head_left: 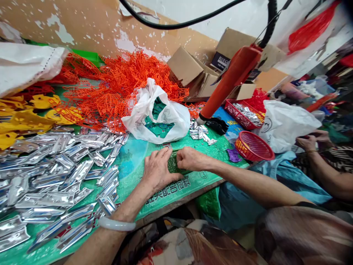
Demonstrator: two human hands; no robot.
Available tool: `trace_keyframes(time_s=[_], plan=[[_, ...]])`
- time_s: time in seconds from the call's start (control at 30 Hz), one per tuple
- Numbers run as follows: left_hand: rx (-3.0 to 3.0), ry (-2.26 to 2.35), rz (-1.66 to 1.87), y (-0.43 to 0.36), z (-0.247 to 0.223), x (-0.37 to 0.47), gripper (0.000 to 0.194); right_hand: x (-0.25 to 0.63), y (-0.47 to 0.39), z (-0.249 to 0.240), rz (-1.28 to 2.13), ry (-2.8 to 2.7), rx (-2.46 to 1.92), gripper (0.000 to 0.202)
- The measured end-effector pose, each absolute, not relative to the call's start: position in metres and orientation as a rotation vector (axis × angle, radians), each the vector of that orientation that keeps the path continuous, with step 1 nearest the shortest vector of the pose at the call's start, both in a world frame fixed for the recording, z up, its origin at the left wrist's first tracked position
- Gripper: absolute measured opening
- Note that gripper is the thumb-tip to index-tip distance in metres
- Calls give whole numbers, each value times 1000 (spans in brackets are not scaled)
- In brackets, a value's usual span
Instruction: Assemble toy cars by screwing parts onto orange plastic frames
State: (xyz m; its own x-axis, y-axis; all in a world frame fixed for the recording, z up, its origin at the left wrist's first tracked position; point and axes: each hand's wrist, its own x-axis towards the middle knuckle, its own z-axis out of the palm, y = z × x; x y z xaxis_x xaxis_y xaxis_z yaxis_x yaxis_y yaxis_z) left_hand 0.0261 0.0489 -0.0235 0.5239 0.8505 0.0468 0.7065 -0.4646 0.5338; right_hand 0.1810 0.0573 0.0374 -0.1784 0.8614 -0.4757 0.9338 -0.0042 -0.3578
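A small green perforated piece [173, 163] lies on the green table sheet [129, 184] near the front edge. My left hand [160, 167], with a pale bangle at the wrist, rests over its left side, thumb and fingers spread around it. My right hand [191, 159] is closed at its right side; whatever its fingers pinch is hidden. Just behind both hands stands an open white bag [180, 123] holding green pieces [160, 127]. Left of my hands, shiny metal pieces [52, 198] are heaped across the sheet.
Orange plastic pieces [110, 88] pile at the back, yellow ones [27, 119] at left. A red-orange tool [231, 81] hangs over the table. Cardboard boxes [187, 68], red baskets [256, 147] and a white bag [286, 125] stand right. Another person's hands [311, 141] are at far right.
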Motion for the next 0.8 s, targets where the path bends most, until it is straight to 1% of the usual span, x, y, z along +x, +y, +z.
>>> trace_keyframes(time_s=[0.2, 0.37, 0.5, 0.6, 0.7, 0.8], plan=[[2322, 1271, 418, 49, -22, 25, 88, 206, 52, 62, -1273, 2093, 1986, 7], [2337, 1271, 435, 48, -25, 24, 89, 241, 21, 59, -1479, 1996, 2111, 9], [2336, 1273, 417, 49, -24, 24, 88, 265, -7, 41, -1509, 1948, 2237, 11], [2330, 1275, 392, 49, -22, 24, 89, 276, -19, 25, -1473, 1926, 2342, 12], [2322, 1279, 377, 49, -20, 24, 90, 279, -23, 15, -1410, 1908, 2445, 20], [2321, 1283, 369, 49, -20, 24, 91, 274, -23, 16, -1320, 1943, 2562, 28]])
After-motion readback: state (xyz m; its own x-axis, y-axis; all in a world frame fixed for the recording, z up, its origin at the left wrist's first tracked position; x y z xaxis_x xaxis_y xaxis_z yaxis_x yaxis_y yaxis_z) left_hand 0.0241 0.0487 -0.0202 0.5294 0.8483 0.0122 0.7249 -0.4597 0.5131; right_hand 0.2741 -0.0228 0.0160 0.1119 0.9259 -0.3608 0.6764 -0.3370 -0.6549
